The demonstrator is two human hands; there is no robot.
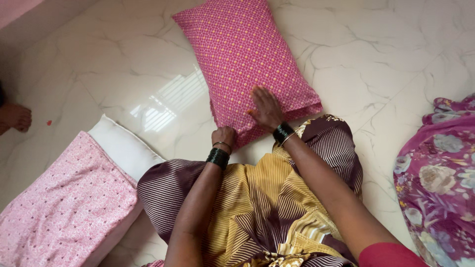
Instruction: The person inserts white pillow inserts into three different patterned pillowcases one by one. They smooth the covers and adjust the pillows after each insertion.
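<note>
A pillow in a magenta patterned cover (247,54) lies on the white marble floor (376,54) in front of my knees. My left hand (223,135) is closed on the near open edge of the cover. My right hand (266,109) lies flat on the pillow near that same end, fingers spread. Both wrists wear dark green bangles. My lap, in striped maroon and yellow cloth (267,198), fills the lower middle.
A white pillow (123,146) half inside a pale pink printed cover (59,207) lies at lower left. A purple floral cloth (440,178) lies at the right edge. Another person's bare foot (15,117) shows at far left.
</note>
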